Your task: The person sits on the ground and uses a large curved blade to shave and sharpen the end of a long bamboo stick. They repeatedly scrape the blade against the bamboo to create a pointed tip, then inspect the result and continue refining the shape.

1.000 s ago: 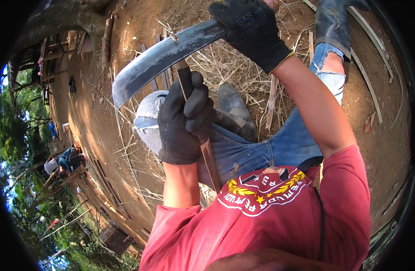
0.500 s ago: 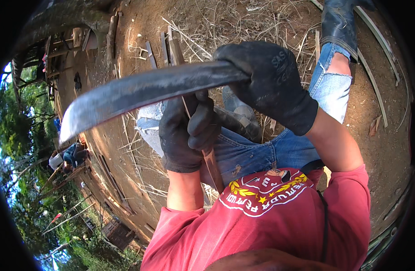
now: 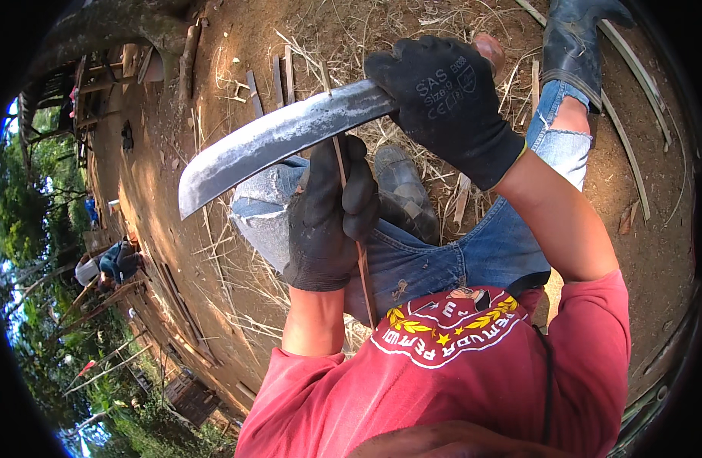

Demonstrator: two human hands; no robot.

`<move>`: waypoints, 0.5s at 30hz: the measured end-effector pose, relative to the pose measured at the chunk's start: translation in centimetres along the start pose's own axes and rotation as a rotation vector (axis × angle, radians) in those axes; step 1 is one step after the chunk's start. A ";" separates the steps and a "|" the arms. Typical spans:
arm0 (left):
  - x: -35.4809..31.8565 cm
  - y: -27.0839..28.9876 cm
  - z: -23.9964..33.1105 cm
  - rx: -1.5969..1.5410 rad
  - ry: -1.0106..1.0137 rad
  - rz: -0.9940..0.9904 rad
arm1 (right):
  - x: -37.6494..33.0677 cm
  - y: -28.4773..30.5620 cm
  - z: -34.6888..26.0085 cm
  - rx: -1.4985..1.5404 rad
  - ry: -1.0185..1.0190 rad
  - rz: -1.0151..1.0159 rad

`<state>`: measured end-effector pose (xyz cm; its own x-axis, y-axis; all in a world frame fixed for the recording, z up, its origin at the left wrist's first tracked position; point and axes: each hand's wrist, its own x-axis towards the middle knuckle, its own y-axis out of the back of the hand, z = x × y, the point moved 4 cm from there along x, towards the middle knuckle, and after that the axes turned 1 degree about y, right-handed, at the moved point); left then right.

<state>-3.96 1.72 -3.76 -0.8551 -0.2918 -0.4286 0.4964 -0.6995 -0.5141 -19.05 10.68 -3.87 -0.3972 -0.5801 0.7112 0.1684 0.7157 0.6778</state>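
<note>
My right hand (image 3: 450,107), in a black glove, is closed round the handle of a machete (image 3: 271,141). The wooden butt of its handle (image 3: 489,53) sticks out past my fist. The broad, dark-grey blade points left and crosses a thin strip of wood or bamboo (image 3: 364,278). My left hand (image 3: 324,210), also gloved in black, grips that strip just on the near side of the blade. The strip runs back over my thigh to my shirt, and its far end pokes out beyond the blade. Whether the edge bites into it I cannot tell.
Shavings and thin offcuts (image 3: 351,46) litter the dirt around my boots (image 3: 572,57). Several short slats (image 3: 277,80) lie beyond the blade, and long strips (image 3: 630,145) at the right. At the far left another person (image 3: 120,262) is bent low near some planks.
The machete has moved rightward and away from me, its blade now turned flatter to view. My left hand has shifted slightly right with the strip, which now shows narrower.
</note>
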 end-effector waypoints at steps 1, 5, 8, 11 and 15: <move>0.0 0.0 0.0 -0.035 0.009 0.017 | 0.0 -0.4 0.9 -0.013 0.009 -0.003; -1.9 -0.6 -1.2 -0.020 0.059 -0.100 | 1.2 -3.9 16.6 -0.588 -0.282 -0.272; -1.5 0.4 -1.4 -0.065 0.060 -0.017 | 0.1 -1.0 17.5 -0.492 -0.090 -0.012; -0.7 0.2 -1.6 -0.072 0.052 -0.012 | 0.0 1.8 9.4 -0.316 -0.102 -0.149; -1.0 0.0 -1.5 -0.039 0.053 0.005 | -3.4 2.3 1.3 0.337 -0.132 -0.158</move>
<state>-2.86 2.96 -4.41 -0.8441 -0.2597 -0.4692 0.5069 -0.6718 -0.5401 -18.50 14.80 -4.93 -0.5110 -0.6539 0.5579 -0.2011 0.7220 0.6621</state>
